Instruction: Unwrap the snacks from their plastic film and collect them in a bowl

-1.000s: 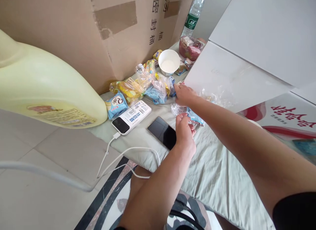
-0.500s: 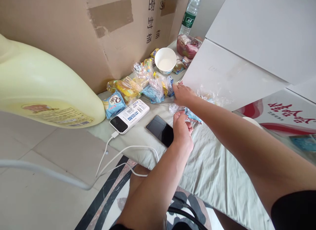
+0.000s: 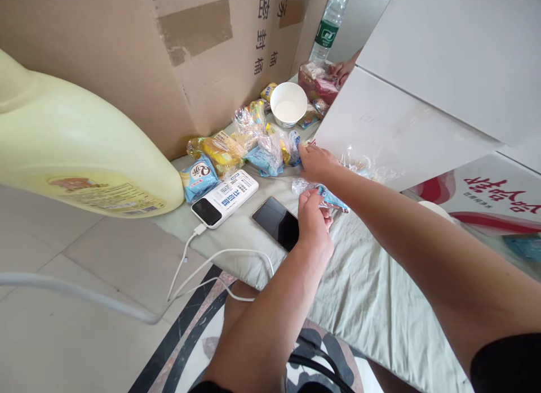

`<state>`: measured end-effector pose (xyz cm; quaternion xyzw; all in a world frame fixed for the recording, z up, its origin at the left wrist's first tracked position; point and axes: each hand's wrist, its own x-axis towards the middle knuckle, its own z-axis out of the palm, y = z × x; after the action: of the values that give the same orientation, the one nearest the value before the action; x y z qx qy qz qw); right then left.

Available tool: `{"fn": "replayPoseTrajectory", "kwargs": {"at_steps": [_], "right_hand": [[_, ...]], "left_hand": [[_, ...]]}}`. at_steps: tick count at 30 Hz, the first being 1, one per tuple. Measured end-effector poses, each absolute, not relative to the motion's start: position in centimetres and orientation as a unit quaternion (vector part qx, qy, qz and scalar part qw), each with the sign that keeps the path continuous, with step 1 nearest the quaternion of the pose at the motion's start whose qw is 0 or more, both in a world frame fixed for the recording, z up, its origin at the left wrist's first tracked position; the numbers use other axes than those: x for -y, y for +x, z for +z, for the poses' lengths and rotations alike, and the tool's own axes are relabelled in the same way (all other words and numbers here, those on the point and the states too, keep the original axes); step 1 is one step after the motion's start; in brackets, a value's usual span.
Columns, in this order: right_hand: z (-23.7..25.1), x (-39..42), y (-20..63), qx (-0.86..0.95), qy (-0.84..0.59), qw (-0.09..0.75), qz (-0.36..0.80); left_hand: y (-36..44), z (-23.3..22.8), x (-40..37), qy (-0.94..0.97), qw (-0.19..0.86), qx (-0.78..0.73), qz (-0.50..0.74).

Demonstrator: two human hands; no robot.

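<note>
My left hand (image 3: 313,215) is closed, thumb and fingers pinched at the edge of a blue and clear plastic snack wrapper (image 3: 332,198). Just beyond it, my right hand (image 3: 319,165) reaches left with bent fingers pointing down. Its fingertips are beside a small blue packet (image 3: 295,141) at the end of the snack row; what they hold, if anything, is hidden. Close by on the cloth lie a light-blue packet (image 3: 265,161) and a yellow bread packet (image 3: 220,151). A dark-screened phone (image 3: 275,221) lies left of my left hand, partly covered by it.
A white power bank (image 3: 228,197) with a white cable (image 3: 236,250) lies on the cloth. Around stand a large yellow jug (image 3: 84,145), a white bowl (image 3: 288,103), a cardboard box (image 3: 211,66) and white boxes (image 3: 401,117). Another person's hand (image 3: 344,70) touches a red snack bag (image 3: 315,80).
Another person's hand has come into view at the red snack bag at the back. The view has shifted slightly; my two hands have hardly moved.
</note>
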<state>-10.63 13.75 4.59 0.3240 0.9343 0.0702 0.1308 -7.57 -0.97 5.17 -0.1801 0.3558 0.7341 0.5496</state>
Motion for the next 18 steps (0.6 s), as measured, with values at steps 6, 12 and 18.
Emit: {"fn": "replayPoseTrajectory", "kwargs": {"at_steps": [6,12,18], "right_hand": [[5.4,-13.5,-10.6,-0.931,0.332,0.134,0.070],[7.7,-14.6,-10.7,-0.929,0.356,0.080,0.053],[8.9,-18.2,-15.8,-0.917,0.389,-0.072,0.046]], "left_hand": [[-7.7,5.4,1.1,-0.181,0.551,-0.356,0.733],[-7.6,5.5,1.3,-0.178,0.560,-0.350,0.730],[-7.0,4.6,2.1,-0.169,0.588,-0.373,0.697]]}}
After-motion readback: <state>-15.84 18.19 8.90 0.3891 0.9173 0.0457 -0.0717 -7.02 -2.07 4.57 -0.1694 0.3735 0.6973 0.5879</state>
